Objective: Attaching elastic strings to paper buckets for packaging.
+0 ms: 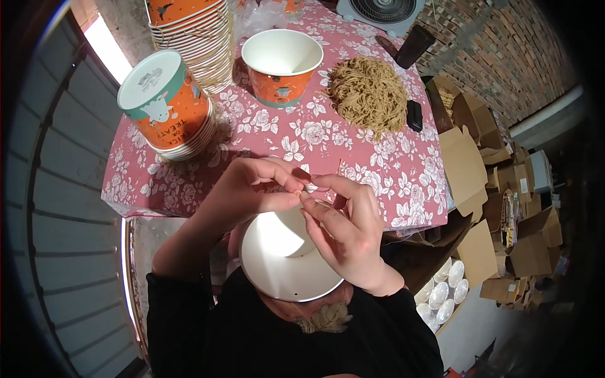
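Observation:
A white-lined bucket (283,291) rests on my lap, its open mouth facing up, with a small hole near the rim closest to me. Over its far side my left hand (252,189) pinches thumb and fingers together on a thin tan cord. My right hand (346,220) meets it there, also closed in a pinch on the cord. A small white bit shows between the fingertips, and a thin brown end sticks up behind my right index finger. The fingers hide most of the cord and the bucket's far rim.
On the pink flowered tablecloth (265,142) stand an upright orange bucket (283,88), upside-down nested buckets (173,113) and a tall bucket stack (198,44). A tan cord heap (368,94), black object (414,116), dark cup (416,47) and fan (381,9) lie beyond. Cardboard boxes (463,167) crowd the right.

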A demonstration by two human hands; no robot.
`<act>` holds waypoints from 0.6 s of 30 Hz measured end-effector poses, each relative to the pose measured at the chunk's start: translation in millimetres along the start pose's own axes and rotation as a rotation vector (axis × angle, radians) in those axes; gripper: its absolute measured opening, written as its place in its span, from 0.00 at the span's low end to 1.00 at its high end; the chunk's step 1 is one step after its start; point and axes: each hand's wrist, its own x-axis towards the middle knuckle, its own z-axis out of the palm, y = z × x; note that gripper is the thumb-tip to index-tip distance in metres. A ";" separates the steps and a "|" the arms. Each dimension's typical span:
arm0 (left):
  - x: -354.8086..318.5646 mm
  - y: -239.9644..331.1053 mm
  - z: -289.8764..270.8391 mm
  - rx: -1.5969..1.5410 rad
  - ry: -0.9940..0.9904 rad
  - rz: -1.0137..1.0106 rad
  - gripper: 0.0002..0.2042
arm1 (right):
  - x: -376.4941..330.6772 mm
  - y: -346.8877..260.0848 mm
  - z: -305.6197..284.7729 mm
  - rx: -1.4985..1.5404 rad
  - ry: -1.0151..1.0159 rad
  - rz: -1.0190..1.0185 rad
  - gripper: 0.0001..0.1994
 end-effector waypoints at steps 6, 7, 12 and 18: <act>0.3 -8.7 -0.9 0.118 0.014 0.099 0.05 | -0.2 6.8 -4.3 0.250 -0.077 0.187 0.11; 0.5 -8.3 0.4 0.140 0.021 0.080 0.05 | 1.2 6.5 -4.5 0.248 -0.078 0.189 0.11; 0.8 -8.9 1.0 0.189 0.021 0.117 0.06 | 4.8 3.7 -3.2 0.205 -0.067 0.220 0.11; -4.4 -5.4 0.8 0.259 0.042 0.175 0.07 | 8.7 2.7 -3.9 0.064 -0.056 0.151 0.08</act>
